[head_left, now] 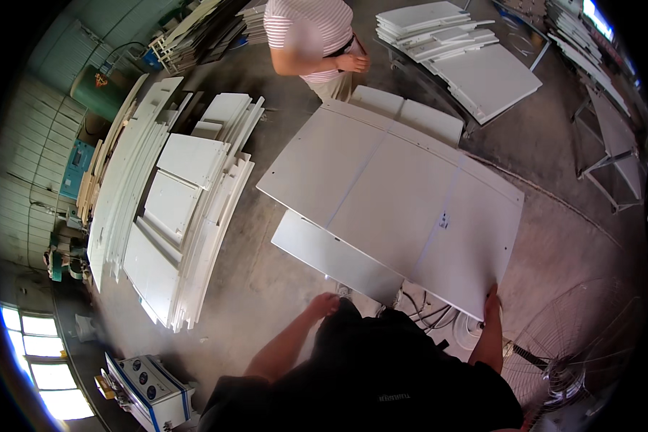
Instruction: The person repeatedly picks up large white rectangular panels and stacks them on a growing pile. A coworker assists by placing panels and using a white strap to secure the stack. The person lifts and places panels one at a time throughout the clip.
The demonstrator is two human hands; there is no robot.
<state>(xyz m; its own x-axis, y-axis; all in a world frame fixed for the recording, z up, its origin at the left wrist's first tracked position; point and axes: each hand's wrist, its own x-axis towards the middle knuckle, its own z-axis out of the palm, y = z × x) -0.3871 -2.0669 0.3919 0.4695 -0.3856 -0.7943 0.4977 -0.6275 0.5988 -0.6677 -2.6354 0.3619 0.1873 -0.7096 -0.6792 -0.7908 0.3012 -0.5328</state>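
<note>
A large white panel point(381, 194) with small holes near its edges and two thin bluish straps across it lies in front of me. At its near right corner my right hand point(492, 304) holds the edge, the fingers partly hidden. My left hand point(325, 304) is close to my body, loosely curled with nothing visible in it, apart from the panels. Below the large panel, a smaller white panel point(331, 252) sticks out toward me. Two more white panels point(430, 122) show beyond the far edge.
Stacks of white panels stand left point(176, 158) and far right point(461, 65). A person in a striped shirt point(309, 36) stands across from me. A wire-guarded fan point(565, 367) is near right, cables point(432, 311) lie by my feet, and a white-and-blue box point(151, 389) is near left.
</note>
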